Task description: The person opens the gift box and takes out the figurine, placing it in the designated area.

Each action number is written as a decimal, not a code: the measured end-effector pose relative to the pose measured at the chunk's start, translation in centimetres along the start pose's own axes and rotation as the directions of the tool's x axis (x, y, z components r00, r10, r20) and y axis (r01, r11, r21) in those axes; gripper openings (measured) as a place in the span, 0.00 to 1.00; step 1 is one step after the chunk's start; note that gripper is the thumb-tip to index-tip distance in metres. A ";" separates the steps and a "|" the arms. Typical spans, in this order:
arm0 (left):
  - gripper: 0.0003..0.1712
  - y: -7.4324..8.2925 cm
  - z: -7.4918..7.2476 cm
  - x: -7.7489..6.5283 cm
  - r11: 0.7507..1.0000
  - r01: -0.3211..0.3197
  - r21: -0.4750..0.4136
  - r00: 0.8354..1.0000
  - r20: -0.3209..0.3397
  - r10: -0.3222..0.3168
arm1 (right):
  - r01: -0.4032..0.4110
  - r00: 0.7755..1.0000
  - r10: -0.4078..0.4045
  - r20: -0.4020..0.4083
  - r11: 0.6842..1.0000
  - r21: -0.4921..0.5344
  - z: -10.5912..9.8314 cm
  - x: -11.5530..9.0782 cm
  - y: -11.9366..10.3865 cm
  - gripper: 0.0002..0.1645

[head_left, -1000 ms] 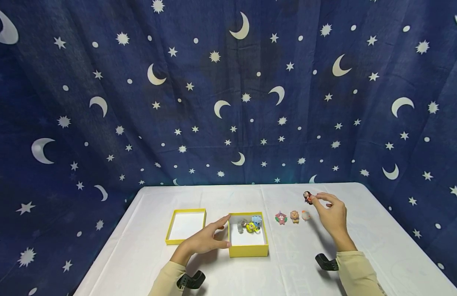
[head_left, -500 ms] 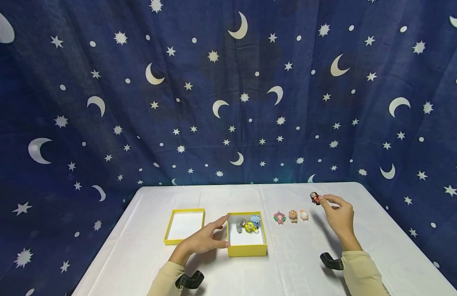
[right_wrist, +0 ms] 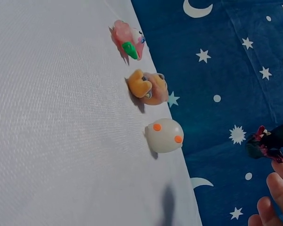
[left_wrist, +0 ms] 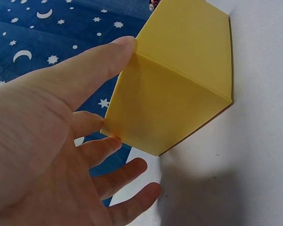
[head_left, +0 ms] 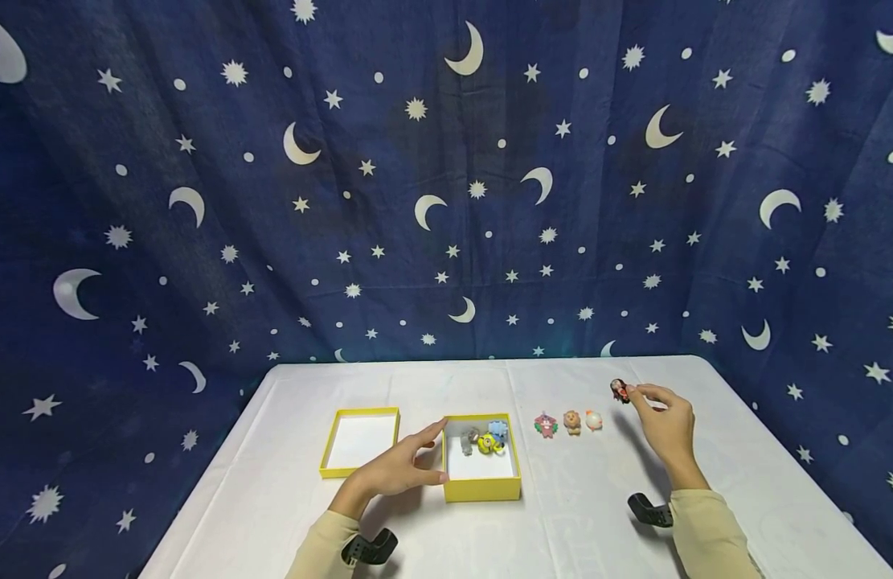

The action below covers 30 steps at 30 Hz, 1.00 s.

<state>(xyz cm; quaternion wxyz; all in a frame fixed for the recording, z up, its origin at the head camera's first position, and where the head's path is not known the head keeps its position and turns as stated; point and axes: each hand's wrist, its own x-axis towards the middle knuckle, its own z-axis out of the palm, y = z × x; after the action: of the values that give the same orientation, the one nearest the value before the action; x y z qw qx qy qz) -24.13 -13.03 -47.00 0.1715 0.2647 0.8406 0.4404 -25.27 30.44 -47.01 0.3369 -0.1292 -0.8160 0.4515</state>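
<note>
My right hand point(head_left: 665, 426) pinches a small dark-haired figurine point(head_left: 620, 391) in black and red above the table's far right. In the right wrist view the figurine point(right_wrist: 268, 142) shows at the fingertips. Left of it three small figures stand in a row: a pink one with green sides point(head_left: 546, 425), a tan lion-like one point(head_left: 572, 422) and a round white one with orange spots point(head_left: 594, 420). With fingers spread, my left hand point(head_left: 395, 469) touches the left side of a yellow box point(head_left: 482, 490). Inside lie a grey figure point(head_left: 467, 442), a yellow one point(head_left: 489, 444) and a blue one point(head_left: 498, 429).
A shallow yellow-rimmed lid point(head_left: 360, 473), white inside, lies left of the box behind my left hand. Everything rests on a white-covered table point(head_left: 555, 523). Behind its far edge hangs a dark blue curtain point(head_left: 388, 177) with moons and stars.
My right hand has moved a little to the right with the dark-haired figurine, away from the row. The left hand has stayed at the box.
</note>
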 end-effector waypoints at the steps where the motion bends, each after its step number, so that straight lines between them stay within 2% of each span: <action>1: 0.51 0.0 0.0 0.0 1.000 -0.002 -0.004 1.000 0.001 0.002 | -0.008 1.000 0.008 0.002 1.000 -0.002 0.0 0.0 0.0 0.17; 10: 0.51 -0.2 0.0 0.1 1.000 0.010 -0.006 1.000 0.008 -0.010 | -0.050 0.999 0.050 0.016 0.999 -0.012 0.0 0.0 0.4 0.16; 20: 0.51 -0.1 0.0 0.1 1.000 0.019 0.002 1.000 -0.002 -0.019 | -0.050 0.998 0.051 0.036 0.998 -0.039 0.1 0.1 0.6 0.16; 30: 0.52 0.1 0.0 0.0 1.000 0.023 0.008 1.000 -0.011 -0.023 | -0.101 0.990 0.109 0.089 0.991 -0.087 0.4 -0.1 0.9 0.22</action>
<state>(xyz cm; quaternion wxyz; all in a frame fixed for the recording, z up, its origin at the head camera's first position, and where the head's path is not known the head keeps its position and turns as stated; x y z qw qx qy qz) -24.13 -12.95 -46.90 0.1710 0.2532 0.8462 0.4365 -25.54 30.62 -47.93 0.2685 -0.1646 -0.8409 0.4400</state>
